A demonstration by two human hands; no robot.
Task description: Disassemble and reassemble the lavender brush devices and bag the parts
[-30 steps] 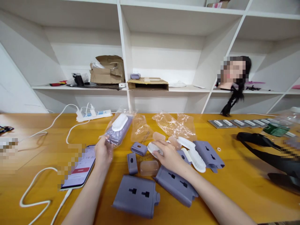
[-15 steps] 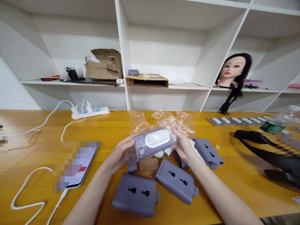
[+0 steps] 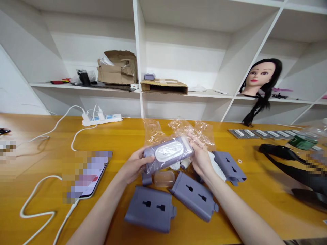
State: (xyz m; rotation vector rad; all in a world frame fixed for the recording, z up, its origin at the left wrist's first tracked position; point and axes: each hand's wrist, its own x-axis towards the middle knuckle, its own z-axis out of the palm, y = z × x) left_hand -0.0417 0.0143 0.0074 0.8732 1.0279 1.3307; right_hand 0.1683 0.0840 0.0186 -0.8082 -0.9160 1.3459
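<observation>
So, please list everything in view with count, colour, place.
Bagged case: 1, purple, white, held
Slotted shells: 3, purple, table
Small parts: several, mixed, table
Bags: several, clear, rear
Phone: 1, purple screen, left
Power strip: 1, white, rear
Cables: several, white, left
Plates: several, grey, right
Bottle: 1, clear, right
Curved object: 1, black, right
Mannequin head: 1, black hair, shelf
Boxes: 2, brown, shelf
Left fingers: several, bare, case
Right fingers: several, bare, case
</observation>
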